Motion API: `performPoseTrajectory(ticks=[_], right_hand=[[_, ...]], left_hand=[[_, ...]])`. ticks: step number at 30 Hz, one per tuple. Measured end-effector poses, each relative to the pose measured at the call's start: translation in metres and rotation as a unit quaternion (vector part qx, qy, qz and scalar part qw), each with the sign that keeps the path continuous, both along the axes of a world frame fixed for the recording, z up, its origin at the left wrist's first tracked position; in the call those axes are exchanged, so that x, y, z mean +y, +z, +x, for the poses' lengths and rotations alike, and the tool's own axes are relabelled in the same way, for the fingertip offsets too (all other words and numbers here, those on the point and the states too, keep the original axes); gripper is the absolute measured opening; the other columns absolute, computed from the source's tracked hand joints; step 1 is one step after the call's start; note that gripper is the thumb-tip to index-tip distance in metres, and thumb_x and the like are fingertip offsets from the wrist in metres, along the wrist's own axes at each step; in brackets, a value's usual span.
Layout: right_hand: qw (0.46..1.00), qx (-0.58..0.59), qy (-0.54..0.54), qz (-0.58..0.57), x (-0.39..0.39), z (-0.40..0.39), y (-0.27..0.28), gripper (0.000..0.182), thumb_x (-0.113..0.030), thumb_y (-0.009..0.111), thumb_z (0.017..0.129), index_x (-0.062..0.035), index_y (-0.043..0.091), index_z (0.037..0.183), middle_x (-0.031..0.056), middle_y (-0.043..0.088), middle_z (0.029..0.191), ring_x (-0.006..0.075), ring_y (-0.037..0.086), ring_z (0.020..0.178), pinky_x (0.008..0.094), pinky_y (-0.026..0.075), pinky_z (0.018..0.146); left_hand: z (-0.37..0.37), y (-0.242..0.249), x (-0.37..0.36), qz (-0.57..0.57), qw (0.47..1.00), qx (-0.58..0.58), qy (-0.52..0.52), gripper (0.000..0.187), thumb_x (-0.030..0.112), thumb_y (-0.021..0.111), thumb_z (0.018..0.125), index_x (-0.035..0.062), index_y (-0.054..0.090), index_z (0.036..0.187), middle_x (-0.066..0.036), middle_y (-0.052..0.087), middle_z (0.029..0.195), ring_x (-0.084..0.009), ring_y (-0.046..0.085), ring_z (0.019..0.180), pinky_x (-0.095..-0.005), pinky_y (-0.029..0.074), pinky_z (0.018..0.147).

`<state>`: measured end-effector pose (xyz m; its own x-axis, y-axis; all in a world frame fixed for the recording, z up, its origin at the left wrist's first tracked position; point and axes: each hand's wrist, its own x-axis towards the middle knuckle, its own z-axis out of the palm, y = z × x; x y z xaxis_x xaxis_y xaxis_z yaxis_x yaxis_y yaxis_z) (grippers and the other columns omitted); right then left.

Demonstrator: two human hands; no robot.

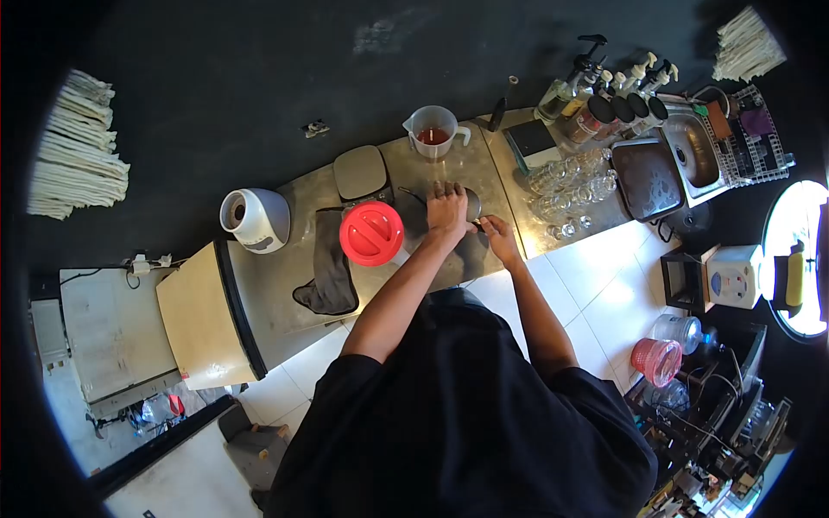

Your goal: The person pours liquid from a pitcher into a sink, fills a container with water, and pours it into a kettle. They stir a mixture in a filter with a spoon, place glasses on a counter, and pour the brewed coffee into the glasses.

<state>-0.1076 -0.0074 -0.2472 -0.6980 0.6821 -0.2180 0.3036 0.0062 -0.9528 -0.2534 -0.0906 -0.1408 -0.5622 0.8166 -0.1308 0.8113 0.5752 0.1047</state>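
My left hand (446,210) rests over a round metal vessel (473,204) on the steel counter, fingers bent down across it and thumb pointing right. Most of the vessel is hidden beneath that hand, and I cannot tell its kind. A thin dark piece (409,193) sticks out on its left. Just to the right, my right hand (499,238) has its fingers closed at a small thin handle near the left thumb. Left of my hands stands a pitcher with a red lid (371,233). Behind them is a clear measuring jug (433,129) with reddish liquid.
A dark cloth (330,281) and a flat scale (361,173) lie left on the counter (393,164). A white machine (259,219) stands farther left. Rightward are glasses (570,186), jars (596,116), pump bottles (557,97), a dark tray (648,177) and a sink (695,151).
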Motion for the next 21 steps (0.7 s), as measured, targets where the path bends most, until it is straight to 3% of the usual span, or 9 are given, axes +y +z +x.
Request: performPoseTrajectory(ticks=[2,8,10,21], right_hand=[[1.0,-0.014,-0.001,0.002,-0.004,0.001,0.007,0.032,-0.03,0.063,0.098,0.0005,0.069,0.107,0.0127,0.072,0.095,0.0194,0.065,0.09,0.0324,0.048,0.083],[0.999,-0.031,0.013,0.003,-0.002,-0.001,0.007,0.032,-0.029,0.059,0.099,0.0001,0.069,0.108,0.0135,0.072,0.094,0.02,0.065,0.088,0.0325,0.048,0.082],[0.999,-0.035,0.014,0.003,0.0,-0.001,0.005,0.033,-0.03,0.059,0.098,0.0,0.069,0.109,0.0138,0.072,0.094,0.0205,0.065,0.089,0.0328,0.048,0.082],[0.999,-0.039,0.008,0.029,0.0,-0.002,-0.004,0.034,-0.032,0.061,0.098,-0.0006,0.07,0.107,0.0174,0.072,0.092,0.0231,0.068,0.089,0.0342,0.05,0.08]], left_hand=[[0.002,-0.001,-0.003,0.0,1.0,0.013,-0.008,0.109,0.057,0.092,0.047,0.0032,0.053,0.134,-0.017,0.059,0.133,-0.0333,0.05,0.133,-0.0475,0.039,0.108],[-0.005,0.015,0.002,-0.054,0.997,0.043,-0.014,0.111,0.066,0.086,0.051,-0.0018,0.055,0.134,-0.019,0.059,0.136,-0.0341,0.047,0.135,-0.051,0.037,0.107],[-0.008,0.014,0.002,-0.093,0.994,0.053,-0.007,0.115,0.073,0.082,0.051,-0.0021,0.055,0.134,-0.02,0.057,0.138,-0.0329,0.045,0.137,-0.0527,0.032,0.111],[0.001,-0.005,-0.014,-0.042,0.997,0.058,-0.025,0.117,0.072,0.079,0.058,-0.003,0.046,0.142,-0.023,0.057,0.137,-0.0358,0.049,0.134,-0.0549,0.028,0.114]])
